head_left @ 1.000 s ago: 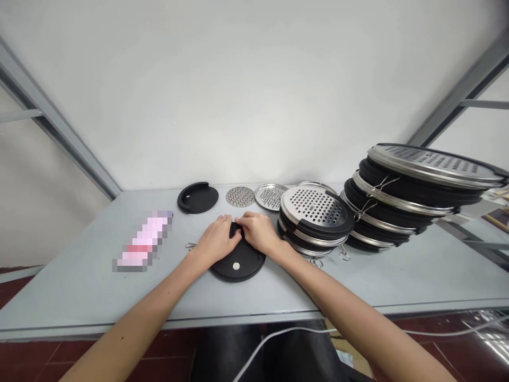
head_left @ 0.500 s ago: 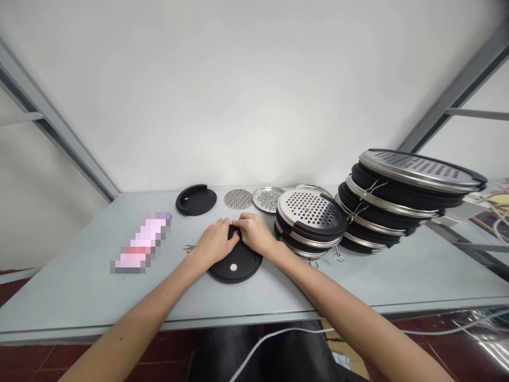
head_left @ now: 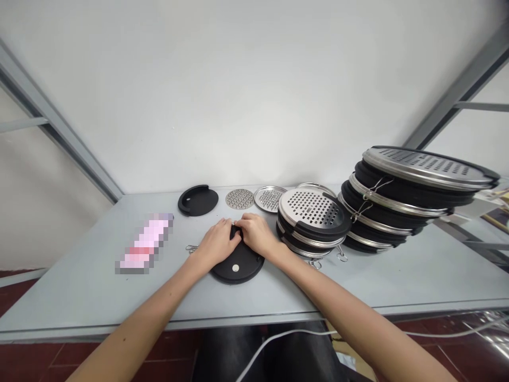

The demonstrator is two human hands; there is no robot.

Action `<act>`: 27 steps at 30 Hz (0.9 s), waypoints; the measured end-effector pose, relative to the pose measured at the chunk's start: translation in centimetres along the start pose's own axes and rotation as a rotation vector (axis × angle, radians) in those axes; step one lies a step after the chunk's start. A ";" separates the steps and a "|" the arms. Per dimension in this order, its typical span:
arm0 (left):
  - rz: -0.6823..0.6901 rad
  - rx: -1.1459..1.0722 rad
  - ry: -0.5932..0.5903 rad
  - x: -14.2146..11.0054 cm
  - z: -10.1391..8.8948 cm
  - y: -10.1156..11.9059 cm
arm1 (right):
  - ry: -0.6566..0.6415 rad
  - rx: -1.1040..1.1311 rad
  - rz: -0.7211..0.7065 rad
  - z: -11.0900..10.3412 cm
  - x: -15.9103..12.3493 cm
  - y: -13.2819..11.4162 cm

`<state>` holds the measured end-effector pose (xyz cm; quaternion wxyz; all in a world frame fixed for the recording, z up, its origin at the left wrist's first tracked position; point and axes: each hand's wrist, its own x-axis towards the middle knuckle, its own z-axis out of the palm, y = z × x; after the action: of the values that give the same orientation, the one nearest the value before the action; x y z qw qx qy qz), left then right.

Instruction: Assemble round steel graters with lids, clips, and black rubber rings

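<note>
A black round base [head_left: 248, 265] with a small silvery dot lies flat on the table in front of me. My left hand [head_left: 218, 243] is closed on its far left edge, fingers curled over the rim. Close beside it, my right hand [head_left: 256, 233] grips the far right edge, its thumb and fingertips almost meeting the left hand's. Whatever small part sits between the fingertips is hidden. Thin metal wire clips [head_left: 191, 248] lie just left of the base.
Behind lie another black round base [head_left: 202, 202] and loose metal grater discs [head_left: 239, 198], [head_left: 270, 199]. Right of my hands stands a short stack of graters [head_left: 308, 208], with a taller leaning stack [head_left: 425, 167] beyond. A blurred pink item [head_left: 147, 241] lies left. Wall behind the table [head_left: 91, 286].
The view has shifted slightly, moving everything a little within the picture. Both hands keep the same grip on the black base's far edge.
</note>
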<state>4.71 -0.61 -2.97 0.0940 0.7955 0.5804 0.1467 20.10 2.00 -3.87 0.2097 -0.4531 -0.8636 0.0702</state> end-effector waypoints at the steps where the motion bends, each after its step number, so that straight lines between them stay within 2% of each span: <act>1: 0.014 -0.008 0.013 0.0 0.1 -0.1 | 0.002 0.009 0.011 0.0 0.0 0.0; 5: 0.054 -0.024 0.041 0.1 0.3 -0.3 | 0.005 0.040 0.015 0.1 -0.1 0.1; 13: 0.000 0.048 -0.028 -0.1 -0.6 0.8 | -0.021 0.000 -0.008 -0.2 -0.1 0.0; 21: 0.005 -0.077 -0.010 0.0 -0.5 0.3 | -0.064 -0.138 -0.061 -0.6 -0.1 -0.7; 27: -0.008 -0.063 -0.019 0.0 -0.5 0.4 | -0.060 -0.150 -0.065 -0.6 -0.1 -0.7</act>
<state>4.91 -0.77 -2.32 0.1252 0.7913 0.5775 0.1572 19.85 1.43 -3.14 0.1513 -0.4369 -0.8866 0.0123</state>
